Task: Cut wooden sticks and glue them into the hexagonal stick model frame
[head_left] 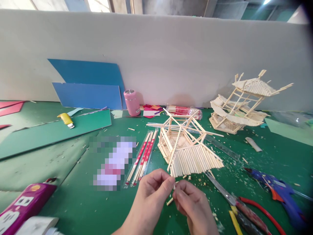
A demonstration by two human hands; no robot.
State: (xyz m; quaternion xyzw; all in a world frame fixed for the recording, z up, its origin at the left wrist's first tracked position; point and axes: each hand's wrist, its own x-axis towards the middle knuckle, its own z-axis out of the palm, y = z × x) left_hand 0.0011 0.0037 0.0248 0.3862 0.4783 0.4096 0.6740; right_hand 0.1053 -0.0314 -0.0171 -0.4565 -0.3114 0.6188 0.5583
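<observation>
Just in front of the wooden stick pavilion model, my left hand and my right hand meet fingertip to fingertip. Both are closed in a pinch. Between them shows a small pale end, which looks like a short wooden stick; my fingers hide most of it. A cut stick piece shows beside the right fingers; whether they touch it I cannot tell. The model has an open stick frame, and its near roof side is covered with sticks laid side by side.
A second, taller stick model stands back right. Pliers and a blue glue gun lie right. Wrapped chopsticks, a yellow cutter, a pink flask and a power strip lie or stand leftward. A pale partition rises behind.
</observation>
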